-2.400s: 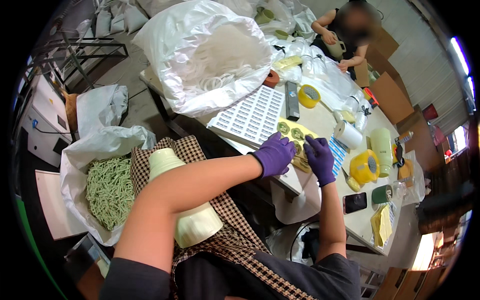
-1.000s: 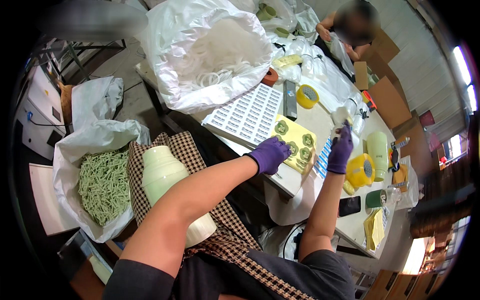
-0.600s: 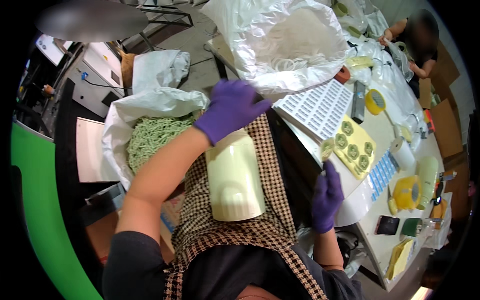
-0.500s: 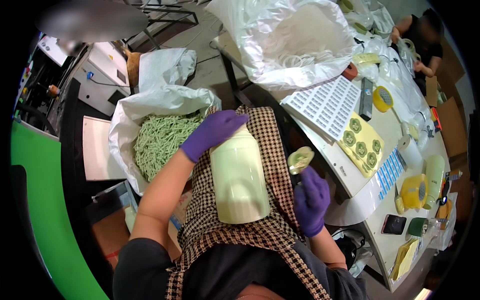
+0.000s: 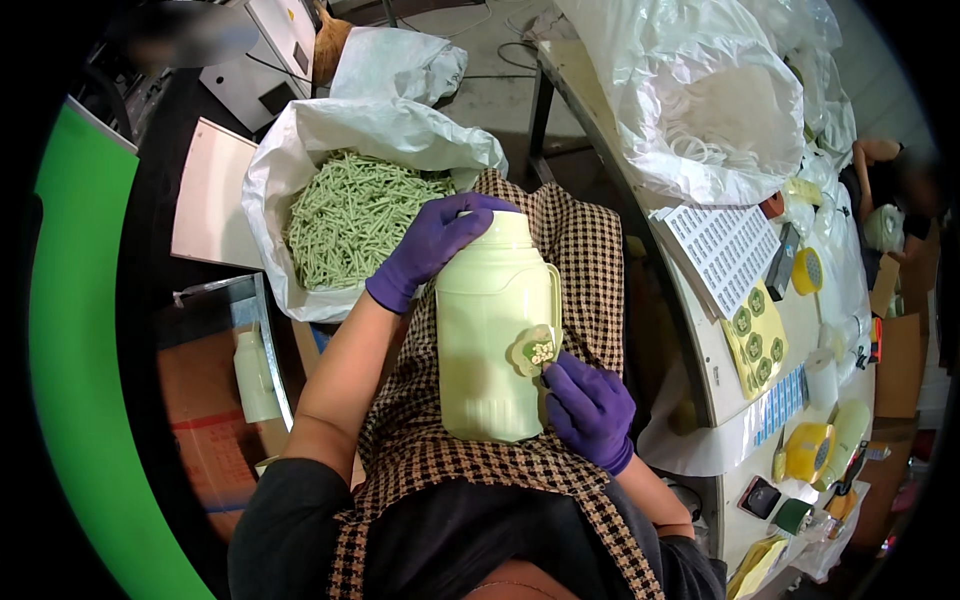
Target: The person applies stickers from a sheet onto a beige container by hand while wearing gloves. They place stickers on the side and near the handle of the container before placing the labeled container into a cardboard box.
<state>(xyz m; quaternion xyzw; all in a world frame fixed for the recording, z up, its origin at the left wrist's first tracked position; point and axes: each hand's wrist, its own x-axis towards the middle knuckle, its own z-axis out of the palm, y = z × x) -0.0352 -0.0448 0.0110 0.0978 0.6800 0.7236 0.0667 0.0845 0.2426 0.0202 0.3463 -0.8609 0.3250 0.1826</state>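
Note:
A pale green plastic thermos jug [image 5: 480,300] stands upright on my lap, against the checked apron [image 5: 590,270]. My left hand [image 5: 432,245], in a purple glove, is closed round the jug's neck from the left and above. The jug's handle [image 5: 554,300] shows along its right side. In its purple glove, my right hand [image 5: 590,412] pinches the edge of a flower-patterned sticker [image 5: 537,351]. That sticker lies over the lower right of the jug's front; I cannot tell how much of it touches.
Left of my lap, a white sack [image 5: 270,170] holds many thin green pieces. On the table [image 5: 685,360] at right are a sticker sheet [image 5: 757,345], printed label sheets [image 5: 715,250], tape rolls [image 5: 807,270] and a bag of white rings [image 5: 660,120]. Another person [image 5: 885,200] is at far right.
My right hand has carried the sticker leftward from beside my lap to the jug's front. The jug has turned, so its handle now shows at right. The whole view has shifted.

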